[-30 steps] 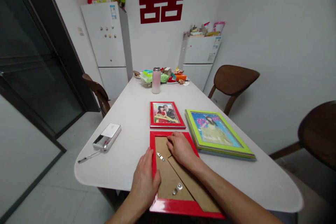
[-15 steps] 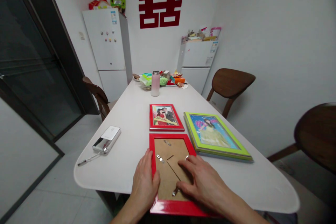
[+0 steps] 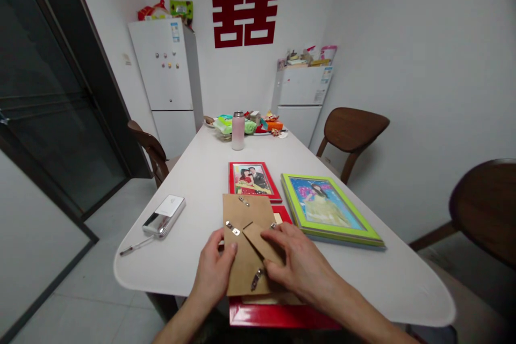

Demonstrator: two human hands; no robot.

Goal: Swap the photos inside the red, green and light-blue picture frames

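Covering most of the nearer red frame [image 3: 278, 317] on the table [image 3: 201, 193], the brown backing board [image 3: 246, 260] is grasped along its left edge by the left hand [image 3: 215, 266] and around its flap by the right hand [image 3: 296, 258].

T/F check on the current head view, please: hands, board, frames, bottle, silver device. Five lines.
1. Left hand and right hand both touch the brown backing board. True.
2. The board sits flush inside the near red frame. False: it is out, overlapping the frame.
3. The pink bottle stands upright. True.
4. The green-framed picture lies face down. False: face up.
5. The silver device lies left of both hands. True.
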